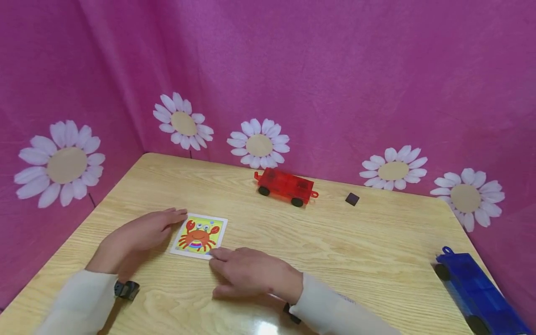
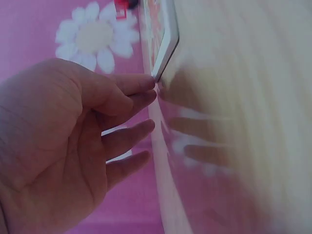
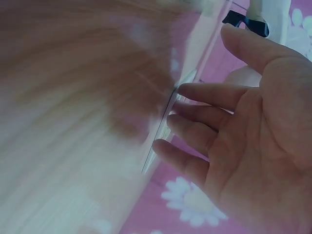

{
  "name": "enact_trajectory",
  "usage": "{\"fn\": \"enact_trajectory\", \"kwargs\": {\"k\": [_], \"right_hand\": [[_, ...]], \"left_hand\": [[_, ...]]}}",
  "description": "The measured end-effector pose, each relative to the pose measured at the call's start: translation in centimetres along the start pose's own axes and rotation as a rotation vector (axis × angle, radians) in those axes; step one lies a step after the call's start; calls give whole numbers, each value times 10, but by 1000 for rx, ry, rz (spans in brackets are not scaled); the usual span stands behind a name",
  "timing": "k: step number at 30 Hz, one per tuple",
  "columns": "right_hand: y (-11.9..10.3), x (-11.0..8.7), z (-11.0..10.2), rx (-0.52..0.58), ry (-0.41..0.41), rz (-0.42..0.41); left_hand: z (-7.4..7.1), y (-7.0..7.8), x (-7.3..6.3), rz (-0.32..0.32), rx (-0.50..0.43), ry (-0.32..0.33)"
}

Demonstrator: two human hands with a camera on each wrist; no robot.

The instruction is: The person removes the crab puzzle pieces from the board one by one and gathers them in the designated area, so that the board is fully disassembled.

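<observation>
A square picture tile (image 1: pixel 198 236) with a white border lies flat on the wooden table, showing a red crab on yellow. At its upper left corner, my left hand (image 1: pixel 144 231) touches the edge with extended fingertips. In the left wrist view, that hand's fingers (image 2: pixel 134 132) are spread, and the tile's pale edge (image 2: pixel 168 44) meets the foremost fingertips. My right hand (image 1: pixel 255 273) touches the lower right corner, its thumb held apart. From the right wrist view, the right fingers (image 3: pixel 187 127) reach to the tile's thin edge, spread and nearly straight.
A red toy wagon (image 1: pixel 286 186) with black wheels stands near the table's back edge. To its right lies a small dark square (image 1: pixel 352 199). A blue toy wagon (image 1: pixel 481 293) is at the right edge. Pink flowered cloth (image 1: pixel 318 83) hangs around the table (image 1: pixel 368 260).
</observation>
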State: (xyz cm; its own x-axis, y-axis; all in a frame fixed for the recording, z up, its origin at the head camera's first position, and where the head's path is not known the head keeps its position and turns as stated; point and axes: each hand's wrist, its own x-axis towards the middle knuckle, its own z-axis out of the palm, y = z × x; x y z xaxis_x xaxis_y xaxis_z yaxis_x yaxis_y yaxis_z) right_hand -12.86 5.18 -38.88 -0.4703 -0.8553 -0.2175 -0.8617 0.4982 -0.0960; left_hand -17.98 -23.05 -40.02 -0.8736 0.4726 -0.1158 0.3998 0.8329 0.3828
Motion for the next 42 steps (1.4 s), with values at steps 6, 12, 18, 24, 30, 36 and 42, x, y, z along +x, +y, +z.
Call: {"fn": "enact_trajectory", "kwargs": {"k": [6, 12, 18, 24, 30, 36, 42], "right_hand": [[14, -42, 6, 58, 13, 33], [17, -75, 14, 98, -3, 88], [19, -97, 19, 102, 50, 75], [22, -102, 22, 192, 62, 86], [25, -102, 22, 262, 59, 104], [36, -104, 21, 321, 59, 88], [44, -103, 21, 363, 47, 69]], "left_hand": [[4, 29, 22, 99, 59, -44], [11, 55, 38, 144, 103, -66], [20, 70, 47, 146, 75, -98], [23, 74, 48, 131, 94, -106], [22, 75, 47, 143, 93, -102], [22, 76, 46, 130, 98, -101], [22, 76, 46, 123, 80, -95]]}}
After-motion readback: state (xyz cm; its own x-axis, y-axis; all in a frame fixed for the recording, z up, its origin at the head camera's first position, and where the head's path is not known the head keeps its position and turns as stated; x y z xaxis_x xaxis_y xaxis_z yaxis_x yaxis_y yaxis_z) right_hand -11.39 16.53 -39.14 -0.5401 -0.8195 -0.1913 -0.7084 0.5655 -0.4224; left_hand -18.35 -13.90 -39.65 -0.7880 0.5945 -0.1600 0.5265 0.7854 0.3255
